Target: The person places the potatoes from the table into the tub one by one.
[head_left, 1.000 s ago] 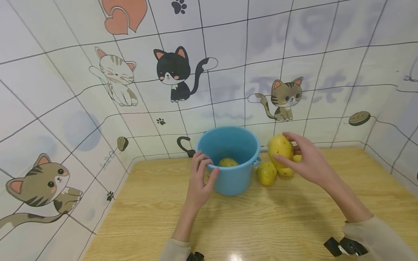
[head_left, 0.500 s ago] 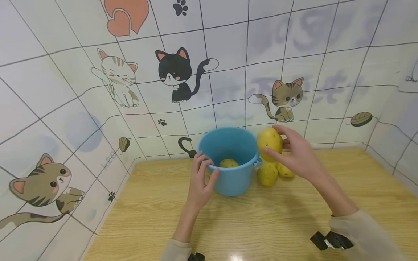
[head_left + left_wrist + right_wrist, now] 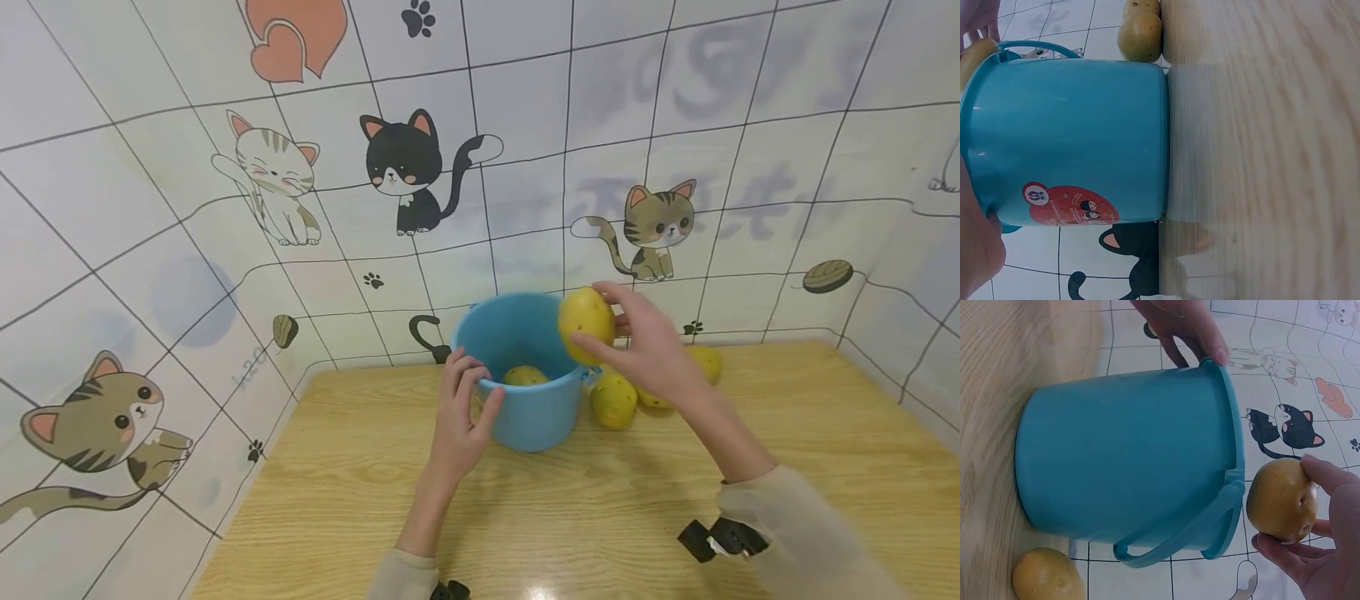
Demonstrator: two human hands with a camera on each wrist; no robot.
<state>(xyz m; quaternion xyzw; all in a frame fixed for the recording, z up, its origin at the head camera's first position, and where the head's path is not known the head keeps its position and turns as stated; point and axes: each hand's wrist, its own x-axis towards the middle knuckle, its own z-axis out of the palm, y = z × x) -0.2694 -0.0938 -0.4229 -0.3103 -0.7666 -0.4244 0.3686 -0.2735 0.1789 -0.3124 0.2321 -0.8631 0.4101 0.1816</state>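
Observation:
A blue bucket [image 3: 534, 417] stands upright on the table, with a potato [image 3: 523, 375] visible on its bottom. My left hand [image 3: 461, 421] grips the bucket's near left rim, thumb outside and fingers over the edge. Between thumb and fingers my right hand [image 3: 645, 346] holds a yellow potato [image 3: 585, 323] at the bucket's right rim, level with the opening. In the right wrist view, the held potato [image 3: 1282, 500] sits just beyond the rim, above the lowered handle [image 3: 1179, 531]. A red sticker [image 3: 1072, 205] on the bucket's side shows in the left wrist view.
More potatoes lie right of the bucket: one close beside it [image 3: 613, 402], another partly hidden behind the right hand [image 3: 655, 398], and a third potato [image 3: 705, 365] farther right. A wall with cat drawings [image 3: 405, 171] rises right behind the wooden table [image 3: 360, 483].
My right hand has lifted the potato off the pile and carried it left to the bucket's rim. The left hand has stayed on the rim.

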